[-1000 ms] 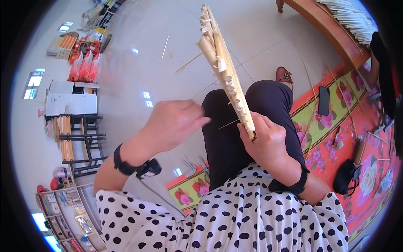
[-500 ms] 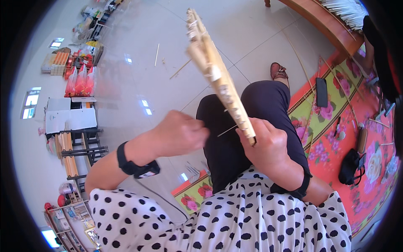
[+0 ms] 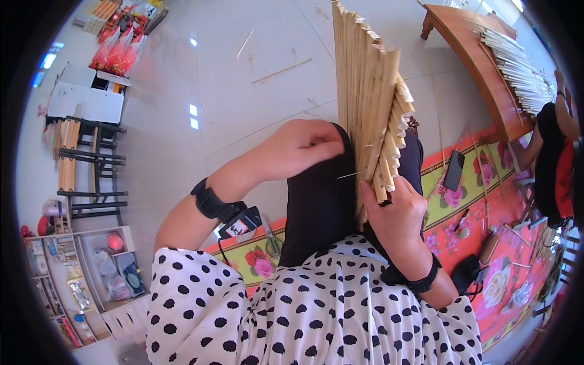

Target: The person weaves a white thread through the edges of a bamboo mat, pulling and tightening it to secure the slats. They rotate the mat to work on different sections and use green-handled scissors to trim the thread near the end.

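A panel of pale straw-coloured stalks (image 3: 359, 79) laid side by side stands upright over my lap. My right hand (image 3: 398, 210) grips its lower near end, thumb on the left and fingers on the right side. Shorter cut stalks (image 3: 395, 131) form a stepped row along its right edge. A thin needle-like piece (image 3: 349, 176) sticks out leftward near my right thumb. My left hand (image 3: 307, 146) is beside the panel's left face, apart from it, fingers curled and thumb drawn in. Whatever it may pinch is too small or hidden to make out.
Loose stalks (image 3: 281, 71) lie on the tiled floor ahead. At the right are a wooden table (image 3: 468, 61) bearing a pile of white sticks, a floral mat (image 3: 496, 210) with a phone (image 3: 454, 170), and another person (image 3: 550, 164). Shelves (image 3: 79, 286) and folded stands (image 3: 91, 158) line the left.
The panel has turned from nearly edge-on to show its broad side and stepped end. My left hand has moved up and to the right, closer to it. The view has shifted.
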A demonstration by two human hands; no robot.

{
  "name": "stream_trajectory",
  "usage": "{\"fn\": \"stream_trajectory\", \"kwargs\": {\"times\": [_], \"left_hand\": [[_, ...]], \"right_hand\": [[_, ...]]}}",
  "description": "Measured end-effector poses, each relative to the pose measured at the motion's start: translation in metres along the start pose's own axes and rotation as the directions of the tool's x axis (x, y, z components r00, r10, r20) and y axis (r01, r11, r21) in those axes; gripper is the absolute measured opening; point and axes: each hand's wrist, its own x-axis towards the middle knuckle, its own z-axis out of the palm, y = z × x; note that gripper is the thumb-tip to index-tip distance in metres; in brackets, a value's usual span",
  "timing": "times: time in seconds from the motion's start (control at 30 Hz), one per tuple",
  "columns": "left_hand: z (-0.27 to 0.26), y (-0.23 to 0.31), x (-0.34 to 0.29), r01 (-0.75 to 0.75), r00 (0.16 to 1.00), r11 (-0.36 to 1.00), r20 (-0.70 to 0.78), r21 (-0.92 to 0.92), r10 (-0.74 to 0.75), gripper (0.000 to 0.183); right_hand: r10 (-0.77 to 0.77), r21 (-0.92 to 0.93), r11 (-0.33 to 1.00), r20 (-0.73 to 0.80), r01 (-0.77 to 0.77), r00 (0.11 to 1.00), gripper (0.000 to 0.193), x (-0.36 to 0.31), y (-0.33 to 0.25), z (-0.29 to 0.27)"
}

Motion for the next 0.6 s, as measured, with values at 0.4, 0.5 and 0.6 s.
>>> {"fn": "stream_trajectory", "kwargs": {"times": [0.4,0.5,0.6], "left_hand": [[0.003,0.020,0.042,-0.071,0.851,0.991,0.525,0.116,0.000,0.025],[0.003,0.012,0.040,-0.185,0.834,0.972,0.546,0.142,0.079,0.028],[0.005,0.007,0.031,-0.285,0.842,0.947,0.511,0.150,0.173,0.029]], "right_hand": [[0.008,-0.113,0.993,-0.063,-0.015,0.998,0.020,0.001,-0.007,0.008],[0.015,-0.115,0.993,-0.024,-0.018,1.000,0.020,-0.005,0.000,0.012],[-0.004,-0.095,0.996,-0.045,-0.001,0.999,0.017,-0.006,-0.003,0.012]]}}
